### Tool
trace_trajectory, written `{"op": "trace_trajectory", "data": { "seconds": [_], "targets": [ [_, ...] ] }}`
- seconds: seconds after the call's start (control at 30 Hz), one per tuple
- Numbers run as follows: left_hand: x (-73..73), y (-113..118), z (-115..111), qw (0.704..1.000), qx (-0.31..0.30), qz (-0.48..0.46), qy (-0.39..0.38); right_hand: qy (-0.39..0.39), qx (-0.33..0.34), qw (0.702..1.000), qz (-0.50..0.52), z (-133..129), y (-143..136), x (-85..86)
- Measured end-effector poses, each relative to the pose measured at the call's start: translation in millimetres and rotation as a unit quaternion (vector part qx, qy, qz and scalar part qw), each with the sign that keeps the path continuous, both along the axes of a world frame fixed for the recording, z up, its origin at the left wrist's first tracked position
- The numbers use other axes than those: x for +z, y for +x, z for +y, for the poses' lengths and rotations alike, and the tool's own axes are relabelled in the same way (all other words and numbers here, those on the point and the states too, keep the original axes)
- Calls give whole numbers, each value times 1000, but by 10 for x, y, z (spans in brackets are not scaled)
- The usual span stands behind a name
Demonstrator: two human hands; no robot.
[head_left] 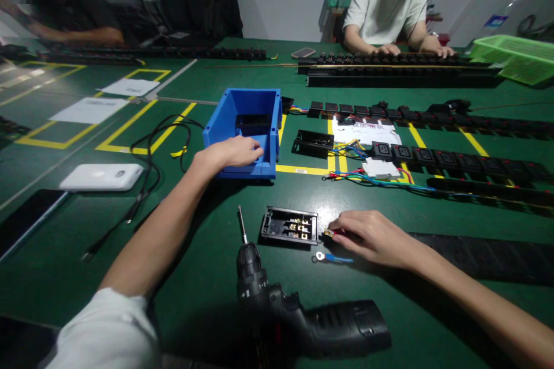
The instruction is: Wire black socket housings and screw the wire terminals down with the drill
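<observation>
My left hand (236,151) reaches over the front of a blue plastic bin (253,172), fingers loosely bent inside its rim; nothing shows in them. In the bin lies a black part (251,121). My right hand (367,233) pinches a wire with a ring terminal (329,232) beside the right end of a small black terminal box (274,228). Brass contacts (298,228) show inside this box. Just below the hand, a blue wire with a ring terminal (333,258) rests on the table. Nearer to me lies a black cordless drill (255,279), its long bit pointing away.
Rows of black socket strips (445,158) and loose wires cover the right side. At left are a white power bank (104,177), a phone (30,216) and a black cable (145,184). Across the green table a person (385,11) works by a green basket (515,57).
</observation>
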State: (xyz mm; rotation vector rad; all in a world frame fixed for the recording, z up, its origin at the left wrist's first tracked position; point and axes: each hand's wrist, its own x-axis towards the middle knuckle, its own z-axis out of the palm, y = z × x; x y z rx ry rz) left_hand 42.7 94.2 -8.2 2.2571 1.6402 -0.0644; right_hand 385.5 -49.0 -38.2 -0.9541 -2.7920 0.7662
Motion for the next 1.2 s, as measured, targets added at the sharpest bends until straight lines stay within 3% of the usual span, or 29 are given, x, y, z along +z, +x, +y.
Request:
{"op": "trace_trajectory", "data": {
  "seconds": [0.33,1.2],
  "targets": [
    [-77,116,26,996,-69,-10,-57,-3,1,1000,-9,4,-3,-15],
    [-293,12,133,983,-48,-166,-56,2,0,1000,-13,0,-8,-8]
  ]
}}
